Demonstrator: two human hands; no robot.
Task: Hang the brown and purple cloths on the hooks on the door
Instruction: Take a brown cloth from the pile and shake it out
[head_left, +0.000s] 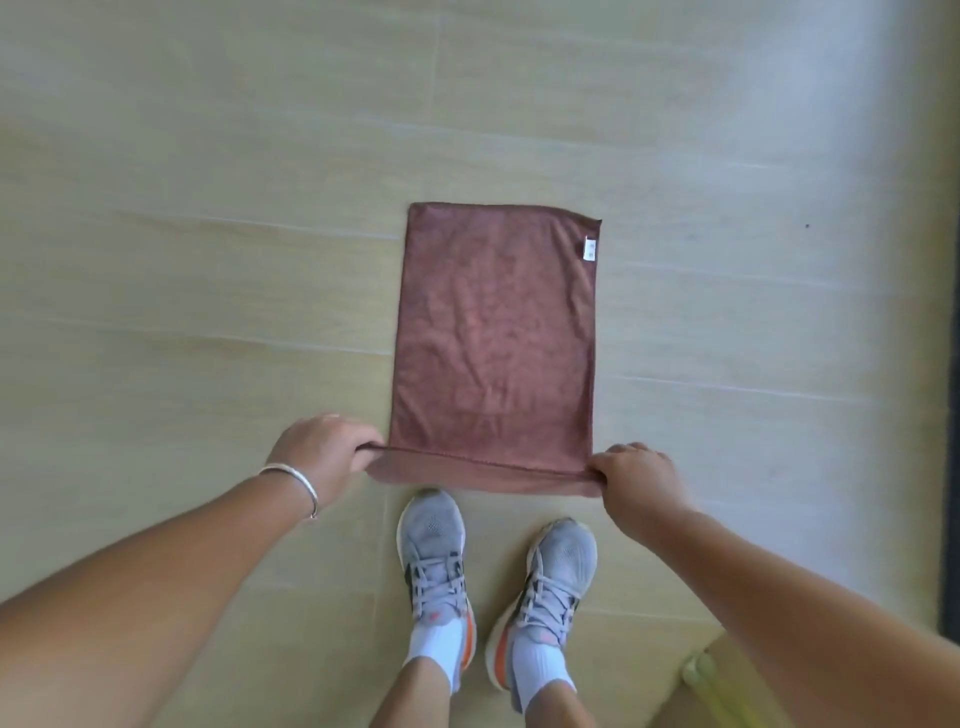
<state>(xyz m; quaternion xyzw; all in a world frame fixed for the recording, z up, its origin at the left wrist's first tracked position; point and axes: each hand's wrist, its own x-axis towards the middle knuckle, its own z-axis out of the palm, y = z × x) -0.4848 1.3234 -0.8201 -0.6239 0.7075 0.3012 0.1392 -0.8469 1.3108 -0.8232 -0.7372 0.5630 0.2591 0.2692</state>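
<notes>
Pale tiled floor (208, 260), brown cloth (493, 338) spread flat mid-floor; near corners are pinched by left hand (324, 449) and right hand (636, 475), fingers clamped on the hem. Pickup step judged underway; lift and carry to door hooks needed next; purple cloth, door unseen

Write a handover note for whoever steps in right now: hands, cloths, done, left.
Left hand: grip pinching the near left corner of the brown cloth.
Right hand: grip pinching the near right corner.
The brown cloth hangs or lies spread over the wooden floor in front of the grey shoes; I cannot tell which. Its white label is at the far right edge.
Purple cloth, door and hooks: not in view.
Done: brown cloth gripped.
Left: hang both cloths.
</notes>
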